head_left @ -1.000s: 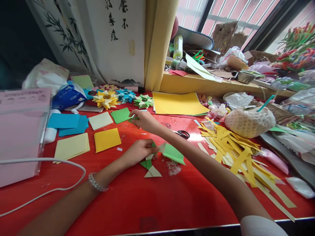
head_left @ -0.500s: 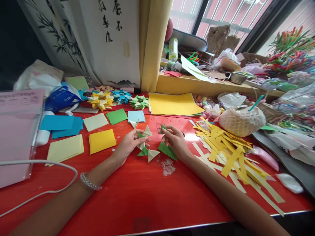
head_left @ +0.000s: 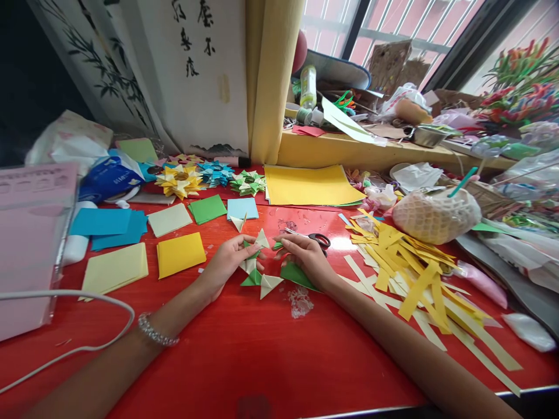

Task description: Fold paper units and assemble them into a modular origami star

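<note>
Between the thumb and fingers of my left hand [head_left: 229, 256] is a chain of folded paper pieces [head_left: 268, 285] in green and cream, curving down toward the table. My right hand [head_left: 308, 256] pinches a small green folded paper piece [head_left: 277, 246] close to the chain's upper end; whether the two touch I cannot tell. Under my right hand lies a green paper triangle [head_left: 297, 274], partly covered by it. A loose cream folded piece [head_left: 238, 223] stands just beyond my left hand. Black-handled scissors [head_left: 321, 238] lie behind my right hand.
Stacks of yellow paper squares [head_left: 181, 255] and blue paper squares [head_left: 109, 224] lie at left, near a white cable [head_left: 109, 340]. Finished paper stars [head_left: 179, 179] line the back. Yellow paper strips [head_left: 414, 279] spread at right. Clear plastic scraps [head_left: 300, 301] lie in front.
My right hand has moved left and slightly down, bringing the green piece nearer the chain. More of the scissors now shows behind it. The view has shifted a little.
</note>
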`<state>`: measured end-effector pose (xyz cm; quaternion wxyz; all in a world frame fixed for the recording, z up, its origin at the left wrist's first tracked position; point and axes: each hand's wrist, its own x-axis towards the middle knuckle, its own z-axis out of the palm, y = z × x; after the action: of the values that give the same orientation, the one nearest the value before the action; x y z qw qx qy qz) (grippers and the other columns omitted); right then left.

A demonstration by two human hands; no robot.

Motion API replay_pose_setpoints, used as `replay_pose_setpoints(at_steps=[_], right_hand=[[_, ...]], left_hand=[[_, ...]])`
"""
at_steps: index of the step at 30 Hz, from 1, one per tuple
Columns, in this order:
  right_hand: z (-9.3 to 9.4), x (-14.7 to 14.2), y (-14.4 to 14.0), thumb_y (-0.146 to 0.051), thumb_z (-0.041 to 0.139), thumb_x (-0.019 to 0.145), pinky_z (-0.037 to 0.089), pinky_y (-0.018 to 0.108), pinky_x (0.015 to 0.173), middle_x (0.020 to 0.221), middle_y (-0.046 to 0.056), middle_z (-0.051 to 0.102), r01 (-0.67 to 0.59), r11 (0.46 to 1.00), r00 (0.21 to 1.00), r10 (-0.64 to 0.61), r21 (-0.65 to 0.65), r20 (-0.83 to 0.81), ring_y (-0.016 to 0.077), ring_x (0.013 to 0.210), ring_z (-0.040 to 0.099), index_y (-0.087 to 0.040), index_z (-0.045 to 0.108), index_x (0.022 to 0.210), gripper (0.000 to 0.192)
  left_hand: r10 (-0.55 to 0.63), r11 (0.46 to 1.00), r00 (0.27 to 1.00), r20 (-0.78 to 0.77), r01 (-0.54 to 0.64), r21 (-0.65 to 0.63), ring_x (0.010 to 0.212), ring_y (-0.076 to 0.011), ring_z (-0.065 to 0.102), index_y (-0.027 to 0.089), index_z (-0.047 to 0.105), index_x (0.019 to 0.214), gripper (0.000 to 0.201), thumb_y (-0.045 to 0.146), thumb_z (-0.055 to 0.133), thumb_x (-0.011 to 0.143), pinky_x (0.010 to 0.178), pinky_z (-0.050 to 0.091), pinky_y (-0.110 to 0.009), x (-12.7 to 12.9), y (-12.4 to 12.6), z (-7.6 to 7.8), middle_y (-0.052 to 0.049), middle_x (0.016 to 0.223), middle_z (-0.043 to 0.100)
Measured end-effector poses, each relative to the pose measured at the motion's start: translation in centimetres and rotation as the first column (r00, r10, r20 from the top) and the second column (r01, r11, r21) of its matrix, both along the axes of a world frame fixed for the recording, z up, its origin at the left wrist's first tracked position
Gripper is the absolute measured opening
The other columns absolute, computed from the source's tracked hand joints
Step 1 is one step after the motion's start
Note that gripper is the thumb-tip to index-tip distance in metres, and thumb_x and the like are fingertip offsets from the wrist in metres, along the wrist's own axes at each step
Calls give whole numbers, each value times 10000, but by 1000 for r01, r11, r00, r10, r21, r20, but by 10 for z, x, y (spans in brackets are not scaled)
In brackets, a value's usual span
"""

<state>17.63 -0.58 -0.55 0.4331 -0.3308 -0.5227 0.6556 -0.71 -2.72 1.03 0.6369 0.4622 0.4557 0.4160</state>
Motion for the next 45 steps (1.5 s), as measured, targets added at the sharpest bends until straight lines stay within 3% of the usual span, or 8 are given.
replay_pose_setpoints(at_steps=[7, 20, 24, 28, 30, 33, 37, 45], right_hand=[[1, -1, -3, -258, 614, 728, 499, 228, 568, 739, -7, 604, 53, 998, 999, -53, 30, 6, 136, 685, 615, -235, 527, 1053, 338], [0, 2, -2, -260, 597, 747, 478, 231, 543, 619, -19, 605, 10, 1000, 1000, -10, 10, 11, 115, 554, 594, -231, 557, 1082, 338], [0, 2, -1, -273, 608, 732, 465, 217, 505, 647, -2, 617, 0, 1000, 1000, 0, -19, -9, 100, 517, 583, -177, 628, 924, 215], [1, 1, -1, -285, 647, 690, 474, 200, 518, 697, 10, 635, -24, 999, 999, 22, -47, -39, 110, 586, 610, -160, 613, 940, 281], [1, 1, -2, -324, 628, 704, 445, 181, 432, 642, 4, 628, -32, 998, 999, 31, -49, -33, 99, 499, 593, -147, 609, 882, 252], [3, 2, -3, -384, 591, 729, 299, 150, 279, 469, -34, 566, 0, 998, 999, 2, -58, 43, 56, 289, 449, -140, 574, 770, 247], [5, 3, -7, -385, 573, 745, 151, 144, 248, 345, -67, 481, 5, 1000, 990, -2, -18, 138, 22, 211, 281, -146, 522, 675, 254], [7, 0, -10, -441, 533, 758, 194, 143, 268, 379, -48, 530, 33, 999, 980, -28, -17, 199, 32, 229, 332, -168, 457, 646, 305]], left_hand=[[-29, 1000, 999, -18, 29, 6, 616, -148, 622, 156, 545, 864, 246, 351, 612, 729, 578, 496, -260, 1, -2, 3, -38, 780, 659], [-31, 999, 999, -39, 30, -32, 559, -133, 614, 171, 523, 878, 227, 355, 579, 757, 531, 485, -237, 2, -3, 7, -27, 747, 666], [-34, 999, 999, -28, 33, -34, 555, -132, 614, 170, 525, 870, 223, 357, 576, 758, 518, 479, -230, 1, -3, 7, -31, 762, 669], [-30, 999, 999, -17, 29, -36, 562, -138, 616, 170, 528, 875, 239, 357, 594, 741, 530, 483, -245, 1, -3, 7, -33, 775, 671], [-23, 999, 1000, -10, 23, -33, 564, -139, 614, 169, 532, 875, 251, 355, 610, 726, 538, 485, -256, 2, -4, 7, -34, 782, 670], [-19, 1000, 1000, -3, 19, -22, 561, -137, 610, 162, 540, 865, 258, 356, 620, 715, 537, 482, -258, 3, -4, 8, -31, 776, 662], [-34, 999, 999, -24, 34, 2, 551, -123, 605, 159, 547, 843, 235, 352, 612, 728, 522, 465, -228, 3, -4, 9, -13, 736, 646], [-30, 1000, 999, -11, 30, -10, 531, -122, 596, 155, 543, 834, 235, 381, 554, 770, 501, 459, -219, 1, -4, 7, -32, 731, 649]])
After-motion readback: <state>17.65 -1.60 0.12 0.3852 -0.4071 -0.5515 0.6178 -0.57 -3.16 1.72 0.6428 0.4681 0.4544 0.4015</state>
